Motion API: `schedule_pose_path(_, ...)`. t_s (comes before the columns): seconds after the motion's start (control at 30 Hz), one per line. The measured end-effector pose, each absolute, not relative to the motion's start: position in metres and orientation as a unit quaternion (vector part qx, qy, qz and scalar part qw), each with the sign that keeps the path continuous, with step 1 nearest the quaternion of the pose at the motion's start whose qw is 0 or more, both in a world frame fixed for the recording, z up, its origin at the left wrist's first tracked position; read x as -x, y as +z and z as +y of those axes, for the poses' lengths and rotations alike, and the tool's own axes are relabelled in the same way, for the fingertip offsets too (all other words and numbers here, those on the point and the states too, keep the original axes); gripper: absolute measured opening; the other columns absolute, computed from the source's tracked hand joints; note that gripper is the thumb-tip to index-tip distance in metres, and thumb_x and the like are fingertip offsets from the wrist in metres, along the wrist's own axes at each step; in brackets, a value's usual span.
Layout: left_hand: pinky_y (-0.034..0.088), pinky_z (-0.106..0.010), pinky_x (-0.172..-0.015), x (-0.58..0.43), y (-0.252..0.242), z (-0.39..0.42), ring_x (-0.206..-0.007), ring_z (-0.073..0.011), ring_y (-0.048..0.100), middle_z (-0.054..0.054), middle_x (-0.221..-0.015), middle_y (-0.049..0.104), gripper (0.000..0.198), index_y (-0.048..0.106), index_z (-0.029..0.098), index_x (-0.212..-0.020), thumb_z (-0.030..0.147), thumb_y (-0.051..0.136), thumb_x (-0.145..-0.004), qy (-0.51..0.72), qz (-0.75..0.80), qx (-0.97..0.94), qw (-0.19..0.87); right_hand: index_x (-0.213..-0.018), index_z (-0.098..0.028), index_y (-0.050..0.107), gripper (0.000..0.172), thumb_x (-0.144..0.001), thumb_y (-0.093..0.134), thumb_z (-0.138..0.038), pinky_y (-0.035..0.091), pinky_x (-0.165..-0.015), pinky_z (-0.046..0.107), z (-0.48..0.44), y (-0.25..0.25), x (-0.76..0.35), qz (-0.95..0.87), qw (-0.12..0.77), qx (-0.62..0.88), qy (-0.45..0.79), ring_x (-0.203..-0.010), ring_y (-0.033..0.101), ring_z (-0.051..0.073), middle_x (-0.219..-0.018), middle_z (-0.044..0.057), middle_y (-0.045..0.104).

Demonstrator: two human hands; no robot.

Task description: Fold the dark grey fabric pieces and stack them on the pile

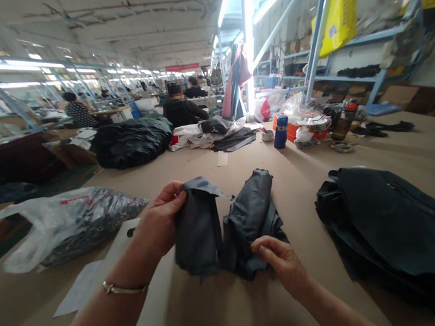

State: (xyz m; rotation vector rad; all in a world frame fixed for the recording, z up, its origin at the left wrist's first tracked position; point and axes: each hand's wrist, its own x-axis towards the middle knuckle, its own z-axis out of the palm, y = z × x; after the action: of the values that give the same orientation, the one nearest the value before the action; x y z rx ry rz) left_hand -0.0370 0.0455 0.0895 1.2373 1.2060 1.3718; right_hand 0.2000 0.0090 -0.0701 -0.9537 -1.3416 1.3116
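Note:
My left hand (164, 218) pinches the top of a grey fabric piece (197, 232), which hangs down from its fingers. My right hand (278, 263) grips the lower edge of a crumpled dark grey fabric bundle (250, 224) beside that piece, and the two pieces touch. A thin metal bangle (124, 288) circles my left wrist. To the right, a large stack of dark fabric (402, 233) lies on the tan work table (225, 316), apart from both hands.
A plastic bag of dark material (71, 227) and white sheets (82, 286) lie left of my left arm. Farther along are a black bundle (131, 142), a blue bottle (281, 132) and clutter. A seated co-worker (180, 111) faces away beyond the table. Metal shelving (326, 41) stands right.

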Motion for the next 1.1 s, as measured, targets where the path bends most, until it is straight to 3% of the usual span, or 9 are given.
schedule_pose_path(0.13, 0.043, -0.024, -0.096, -0.003, 0.069, -0.008, -0.116, -0.0159, 0.053, -0.001, -0.131, 0.054, 0.003, 0.055, 0.02, -0.084, 0.017, 0.052, -0.083, 0.339, 0.406, -0.715, 0.457, -0.087, -0.019, 0.066, 0.028, -0.079, 0.062, -0.046, 0.049, -0.072, 0.028, 0.024, -0.071, -0.211, -0.426, 0.585, 0.431, 0.539, -0.085, 0.059, 0.017, -0.088, 0.004, 0.066)
schedule_pose_path(0.27, 0.029, -0.029, -0.112, -0.027, 0.029, -0.06, -0.133, -0.0171, 0.037, 0.002, -0.14, 0.047, 0.03, 0.059, 0.027, -0.101, 0.012, 0.064, -0.075, 0.11, 0.373, -0.817, 0.426, -0.088, -0.022, 0.061, 0.022, -0.078, 0.065, -0.041, 0.049, -0.072, 0.027, 0.032, -0.077, -0.242, -0.335, 0.655, 0.456, 0.501, -0.085, 0.059, 0.015, -0.09, 0.002, 0.063)
schedule_pose_path(0.33, 0.031, -0.028, -0.111, -0.021, 0.007, -0.071, -0.13, -0.0166, 0.042, 0.001, -0.134, 0.053, 0.034, 0.06, 0.028, -0.106, 0.02, 0.068, -0.074, 0.163, 0.402, -0.786, 0.441, -0.089, -0.022, 0.061, 0.02, -0.079, 0.063, -0.039, 0.049, -0.074, 0.029, 0.029, -0.073, -0.252, -0.363, 0.66, 0.46, 0.469, -0.083, 0.059, 0.015, -0.09, 0.002, 0.062)
schedule_pose_path(0.47, 0.047, -0.028, -0.091, 0.017, -0.035, -0.061, -0.101, -0.0174, 0.061, -0.006, -0.106, 0.066, 0.018, 0.061, 0.02, -0.088, 0.034, 0.051, -0.084, 0.388, 0.583, -0.612, 0.367, -0.089, -0.023, 0.063, 0.013, -0.087, 0.055, -0.033, 0.048, -0.077, 0.031, 0.011, -0.048, -0.243, -0.552, 0.579, 0.455, 0.391, -0.083, 0.058, 0.017, -0.089, 0.003, 0.062)
schedule_pose_path(0.6, 0.048, -0.033, -0.078, 0.046, -0.052, -0.04, -0.08, -0.021, 0.062, -0.009, -0.094, 0.066, 0.043, 0.056, 0.014, -0.115, 0.038, 0.05, -0.08, 0.257, 0.723, -0.583, 0.266, -0.091, -0.022, 0.061, 0.013, -0.09, 0.049, -0.02, 0.048, -0.079, 0.03, -0.01, -0.026, -0.208, -0.728, 0.494, 0.316, 0.355, -0.089, 0.058, 0.016, -0.092, 0.005, 0.06)
schedule_pose_path(0.7, 0.045, -0.034, -0.091, 0.039, -0.051, -0.035, -0.101, -0.0247, 0.06, -0.014, -0.111, 0.063, 0.061, 0.041, 0.011, -0.135, 0.038, 0.051, -0.081, 0.119, 0.718, -0.65, 0.22, -0.092, -0.021, 0.061, 0.014, -0.089, 0.048, -0.016, 0.048, -0.079, 0.03, -0.018, -0.026, -0.182, -0.788, 0.441, 0.249, 0.349, -0.088, 0.057, 0.015, -0.09, 0.005, 0.06)
schedule_pose_path(0.77, 0.045, -0.04, -0.092, 0.027, -0.048, -0.033, -0.108, -0.0313, 0.058, -0.02, -0.12, 0.057, 0.07, 0.035, 0.008, -0.14, 0.035, 0.055, -0.078, 0.063, 0.734, -0.65, 0.187, -0.091, -0.021, 0.06, 0.013, -0.089, 0.048, -0.016, 0.048, -0.078, 0.03, -0.022, -0.034, -0.17, -0.81, 0.412, 0.231, 0.348, -0.087, 0.056, 0.015, -0.089, 0.005, 0.061)
schedule_pose_path(0.9, 0.048, -0.048, -0.079, 0.01, -0.049, -0.03, -0.093, -0.0388, 0.063, -0.024, -0.107, 0.061, 0.073, 0.037, 0.006, -0.139, 0.026, 0.06, -0.072, 0.044, 0.756, -0.628, 0.18, -0.091, -0.021, 0.059, 0.013, -0.089, 0.047, -0.015, 0.047, -0.077, 0.03, -0.033, -0.055, -0.164, -0.833, 0.373, 0.222, 0.344, -0.087, 0.054, 0.016, -0.088, 0.004, 0.062)
schedule_pose_path(1.1, 0.048, -0.033, -0.082, 0.021, -0.052, -0.026, -0.094, -0.0259, 0.065, -0.017, -0.102, 0.067, 0.056, 0.047, 0.008, -0.128, 0.009, 0.048, -0.072, 0.14, 0.746, -0.618, 0.203, -0.093, -0.022, 0.057, 0.013, -0.09, 0.048, -0.013, 0.047, -0.076, 0.029, -0.038, -0.059, -0.178, -0.831, 0.369, 0.224, 0.352, -0.087, 0.055, 0.015, -0.089, 0.004, 0.06)
